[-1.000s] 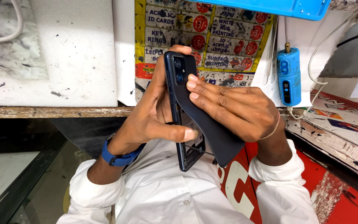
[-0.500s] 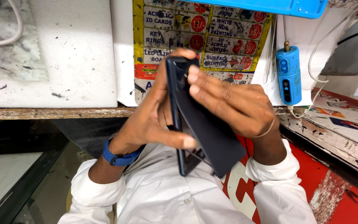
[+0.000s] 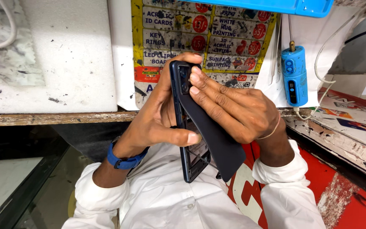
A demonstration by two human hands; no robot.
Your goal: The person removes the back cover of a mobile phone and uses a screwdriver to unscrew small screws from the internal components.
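While the white foam sheet covers the bench beyond, both hands work just ahead of it. Left hand grips a dark phone by its frame, fingers clamped, thumb across the edge. Right hand presses its fingers together on the black back cover, lifted off at the lower end. Blue cylindrical tool lies near.

You sit at a small repair-shop counter: a scuffed wooden bench edge, a printed price list poster, a blue handheld power tool with white cable, and white foam padding.
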